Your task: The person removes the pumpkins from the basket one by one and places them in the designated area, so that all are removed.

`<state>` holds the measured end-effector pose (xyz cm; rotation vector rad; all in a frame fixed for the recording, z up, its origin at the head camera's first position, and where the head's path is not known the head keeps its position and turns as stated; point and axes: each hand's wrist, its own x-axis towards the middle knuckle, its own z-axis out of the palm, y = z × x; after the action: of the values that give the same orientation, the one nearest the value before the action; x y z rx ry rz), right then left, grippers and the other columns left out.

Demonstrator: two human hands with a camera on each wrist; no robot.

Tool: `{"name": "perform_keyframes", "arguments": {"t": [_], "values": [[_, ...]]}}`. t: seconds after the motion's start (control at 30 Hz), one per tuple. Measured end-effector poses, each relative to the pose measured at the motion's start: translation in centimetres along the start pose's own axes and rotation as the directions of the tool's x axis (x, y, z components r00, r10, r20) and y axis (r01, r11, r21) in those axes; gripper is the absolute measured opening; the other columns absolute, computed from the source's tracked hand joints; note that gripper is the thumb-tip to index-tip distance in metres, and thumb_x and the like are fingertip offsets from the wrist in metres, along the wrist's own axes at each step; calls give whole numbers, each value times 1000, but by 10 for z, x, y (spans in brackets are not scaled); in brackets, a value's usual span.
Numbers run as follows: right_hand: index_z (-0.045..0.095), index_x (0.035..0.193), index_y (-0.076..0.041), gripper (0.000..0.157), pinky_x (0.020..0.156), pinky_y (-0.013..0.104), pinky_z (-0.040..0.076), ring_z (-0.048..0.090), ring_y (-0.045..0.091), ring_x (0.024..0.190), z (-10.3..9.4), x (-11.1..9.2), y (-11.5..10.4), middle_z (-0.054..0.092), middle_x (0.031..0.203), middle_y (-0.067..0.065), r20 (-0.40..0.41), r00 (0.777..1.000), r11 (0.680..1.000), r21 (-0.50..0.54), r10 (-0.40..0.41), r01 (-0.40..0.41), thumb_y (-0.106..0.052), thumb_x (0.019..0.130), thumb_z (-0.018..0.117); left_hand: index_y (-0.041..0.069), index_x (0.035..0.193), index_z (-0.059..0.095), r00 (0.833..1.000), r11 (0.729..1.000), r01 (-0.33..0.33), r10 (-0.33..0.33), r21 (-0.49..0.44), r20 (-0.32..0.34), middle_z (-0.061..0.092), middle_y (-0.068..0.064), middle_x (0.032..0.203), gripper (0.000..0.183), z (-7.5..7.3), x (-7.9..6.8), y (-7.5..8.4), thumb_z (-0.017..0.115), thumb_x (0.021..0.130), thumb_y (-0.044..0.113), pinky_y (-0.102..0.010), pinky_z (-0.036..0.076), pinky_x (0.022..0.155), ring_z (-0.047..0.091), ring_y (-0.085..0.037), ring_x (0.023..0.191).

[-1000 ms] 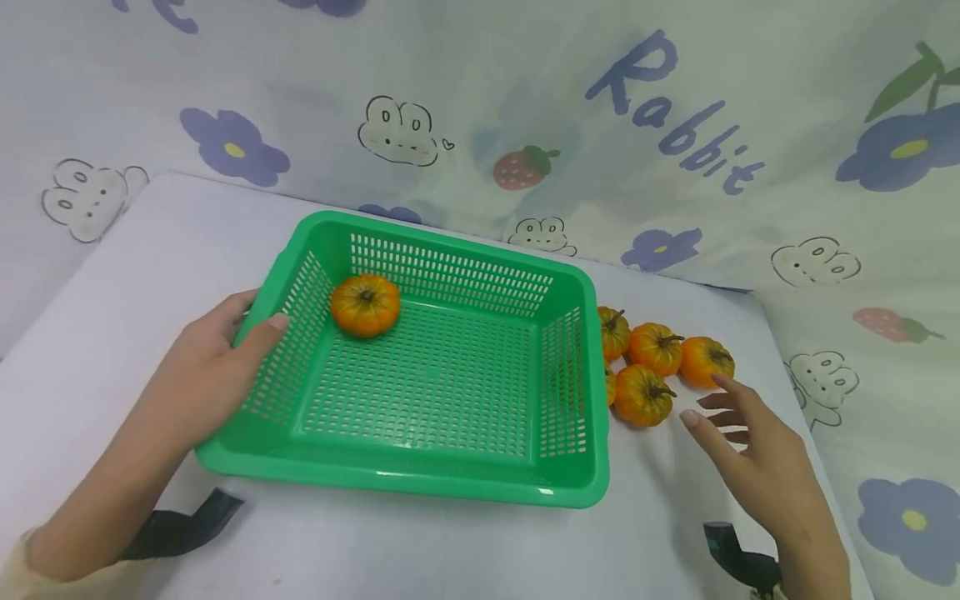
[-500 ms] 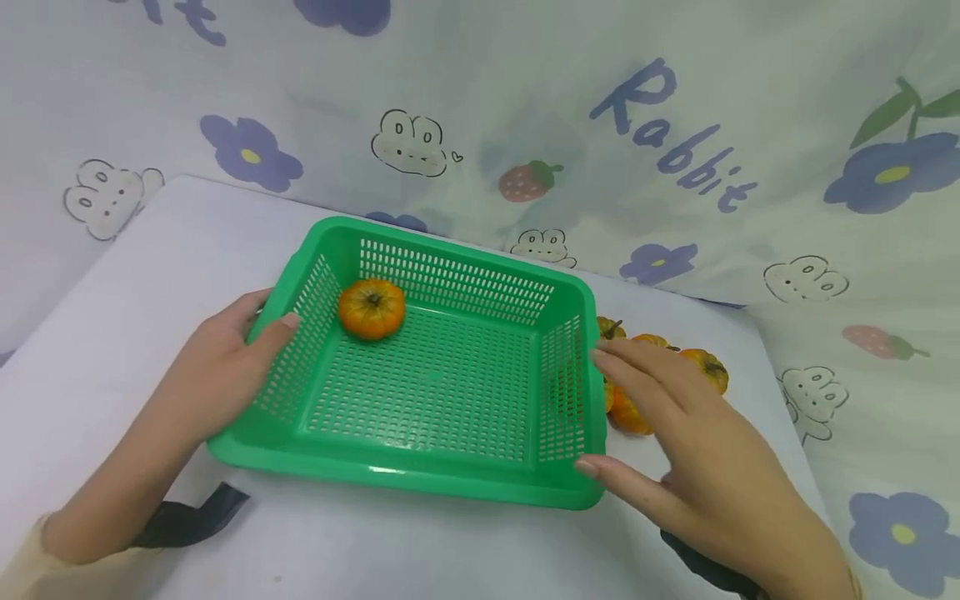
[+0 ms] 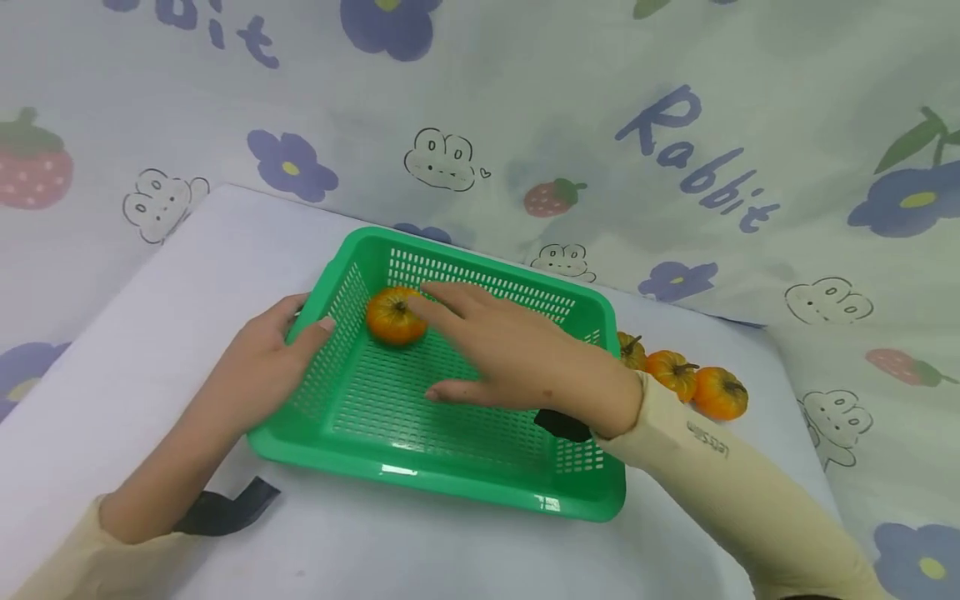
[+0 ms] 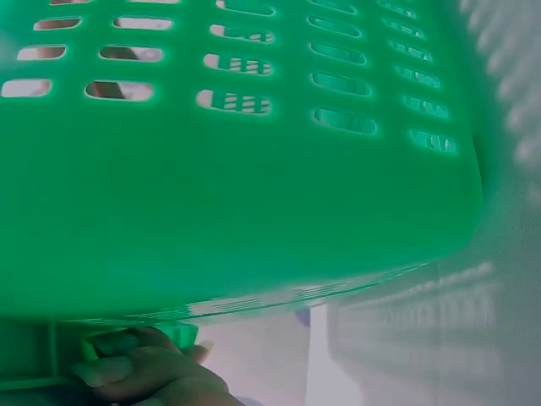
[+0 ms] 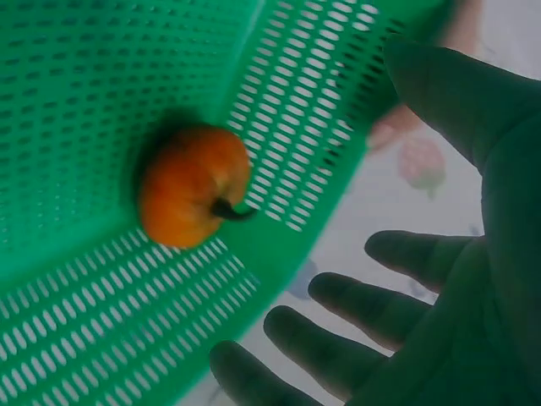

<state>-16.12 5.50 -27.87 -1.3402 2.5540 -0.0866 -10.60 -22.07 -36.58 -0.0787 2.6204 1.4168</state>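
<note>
A green slatted plastic basket (image 3: pixel 450 487) sits on the white table, with one small orange pumpkin (image 3: pixel 386 325) in its far left corner. My left hand (image 3: pixel 251 375) grips the basket's left rim, thumb inside and fingers outside; its fingertips (image 4: pixel 156 368) show under the rim in the left wrist view. Over the basket reaches my right hand (image 3: pixel 510 350), its fingers spread and holding nothing. Its fingertips overlap the pumpkin's right side in the head view. From the right wrist, the pumpkin (image 5: pixel 190 190) with its dark curved stem appears apart from the spread fingers.
Several more pumpkins (image 3: pixel 718 393) lie on the table just right of the basket, partly hidden by the right sleeve (image 3: pixel 720 467). Behind the table hangs a pale cloth (image 3: pixel 487 83) printed with flowers, rabbits and strawberries.
My right hand has swung left from beside the loose pumpkins, across the basket's right rim, to the pumpkin inside. My left hand keeps its grip on the rim. The head view has shifted slightly.
</note>
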Motion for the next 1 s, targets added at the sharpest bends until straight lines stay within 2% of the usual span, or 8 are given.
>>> {"name": "perform_keyframes", "arguments": {"t": [0.13, 0.27, 0.37, 0.5, 0.63, 0.77, 0.87, 1.0], "values": [[23, 167, -20, 95, 117, 44, 39, 29, 25, 154, 10, 29, 1, 27, 169, 6, 31, 999, 1000, 3, -9, 9, -54, 95, 74, -1, 161, 31, 1000, 1000, -16, 16, -11, -2, 62, -24, 128, 68, 0, 1, 2, 42, 112, 45, -38, 55, 68, 65, -32, 91], [19, 168, -17, 100, 120, 43, 34, 29, 28, 154, 18, 54, 3, 25, 170, 5, 58, 998, 999, 15, 28, -29, -55, 94, 74, -2, 160, 31, 1000, 999, -20, 20, -25, -1, 64, -25, 125, 67, 1, 0, 4, 44, 112, 43, -38, 56, 66, 67, -29, 87], [16, 168, -15, 102, 119, 42, 36, 32, 30, 152, 25, 69, 6, 26, 170, 6, 64, 996, 997, 32, 62, -64, -54, 94, 74, -2, 160, 31, 1000, 1000, -9, 9, -25, -2, 65, -25, 123, 67, 2, -2, 4, 44, 112, 42, -38, 57, 65, 67, -27, 84], [18, 168, -11, 102, 119, 38, 36, 35, 27, 150, 35, 85, 14, 30, 168, 6, 78, 995, 993, 94, 68, -75, -50, 94, 76, -1, 161, 30, 1000, 999, 9, -9, -41, -6, 65, -25, 122, 68, 1, -6, 3, 45, 112, 43, -38, 58, 64, 68, -27, 82], [33, 163, -9, 87, 116, 32, 37, 44, 20, 141, 47, 87, 29, 43, 160, 5, 65, 997, 989, 136, 50, -59, -43, 96, 77, -1, 162, 28, 1000, 999, 10, -9, -36, 3, 64, -26, 122, 70, 6, -5, 4, 44, 111, 45, -39, 59, 62, 68, -27, 82], [47, 154, -12, 72, 108, 27, 42, 52, 14, 127, 55, 94, 35, 54, 149, 3, 13, 1000, 986, 168, -2, -1, -40, 96, 78, -2, 162, 27, 1000, 1000, -2, 2, 3, -15, 62, -27, 124, 71, 2, -5, 1, 42, 112, 46, -39, 59, 62, 68, -30, 84], [47, 155, -12, 74, 106, 26, 43, 52, 12, 125, 59, 98, 36, 55, 148, 2, 4, 1000, 983, 184, -5, 4, -42, 95, 79, -2, 162, 27, 1000, 1000, -6, 7, 24, -17, 62, -27, 125, 70, 0, -4, -1, 41, 112, 45, -39, 57, 64, 67, -32, 88], [43, 156, -13, 79, 104, 25, 44, 52, 11, 123, 63, 98, 38, 53, 148, 1, 34, 999, 985, 173, 12, -18, -44, 93, 79, -2, 163, 26, 1000, 1000, 4, -4, 23, -3, 62, -28, 124, 71, 3, 0, -1, 41, 112, 45, -39, 57, 63, 67, -32, 88]]}}
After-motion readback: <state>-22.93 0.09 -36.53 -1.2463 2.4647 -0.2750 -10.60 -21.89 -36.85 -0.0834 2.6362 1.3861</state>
